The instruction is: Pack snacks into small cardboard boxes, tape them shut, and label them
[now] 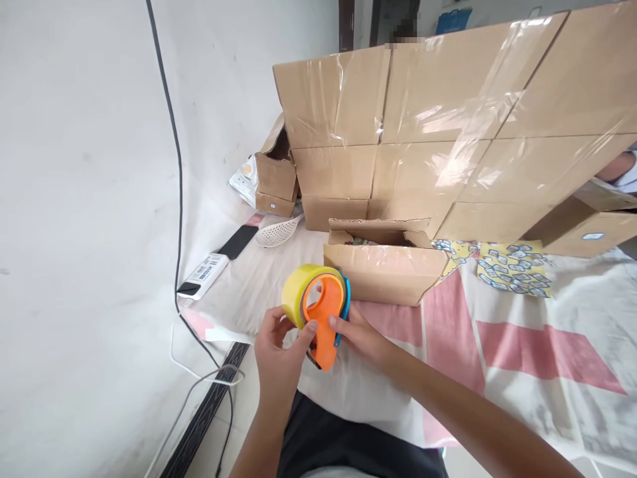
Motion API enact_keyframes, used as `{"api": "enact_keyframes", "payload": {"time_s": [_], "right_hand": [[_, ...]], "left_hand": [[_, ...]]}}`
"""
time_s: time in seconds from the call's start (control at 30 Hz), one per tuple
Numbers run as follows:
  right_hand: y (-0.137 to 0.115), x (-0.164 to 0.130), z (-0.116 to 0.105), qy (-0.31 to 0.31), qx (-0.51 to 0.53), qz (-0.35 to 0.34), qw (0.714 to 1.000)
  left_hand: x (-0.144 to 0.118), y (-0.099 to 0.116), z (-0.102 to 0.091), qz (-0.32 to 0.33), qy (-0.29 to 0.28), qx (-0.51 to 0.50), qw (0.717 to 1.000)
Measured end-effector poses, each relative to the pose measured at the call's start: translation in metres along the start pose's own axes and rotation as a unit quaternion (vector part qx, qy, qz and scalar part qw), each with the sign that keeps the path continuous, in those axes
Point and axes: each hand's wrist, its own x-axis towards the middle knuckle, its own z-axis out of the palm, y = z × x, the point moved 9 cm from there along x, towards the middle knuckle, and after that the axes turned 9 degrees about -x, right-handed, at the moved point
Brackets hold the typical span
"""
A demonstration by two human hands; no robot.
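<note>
Both hands grasp the orange tape dispenser (322, 312) with its yellow tape roll (298, 292): left hand (279, 352) fingers clenched on handle, right hand (359, 335) gripping the side. Held above the table (497, 358), just before the small open cardboard box (383, 269).

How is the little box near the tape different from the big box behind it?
The small open box has its flaps up, so you can see inside; the big taped box is shut and sealed with shiny clear tape. The small open box sits low on the cloth; the big taped box rises far higher and wider. Both are plain brown cardboard.
</note>
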Motion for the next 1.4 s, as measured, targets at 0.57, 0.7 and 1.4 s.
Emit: {"api": "enact_keyframes", "payload": {"time_s": [0.57, 0.7, 1.4], "right_hand": [[0.031, 0.013, 0.056, 0.015, 0.214, 0.196, 0.957], [0.035, 0.013, 0.055, 0.01, 0.208, 0.194, 0.959], [0.057, 0.016, 0.042, 0.053, 0.235, 0.209, 0.948]], "left_hand": [[-0.063, 0.076, -0.024, 0.487, -0.123, 0.385, 0.774], [-0.06, 0.078, -0.023, 0.501, -0.154, 0.373, 0.766], [-0.043, 0.064, -0.01, 0.453, -0.177, 0.376, 0.789]]}}
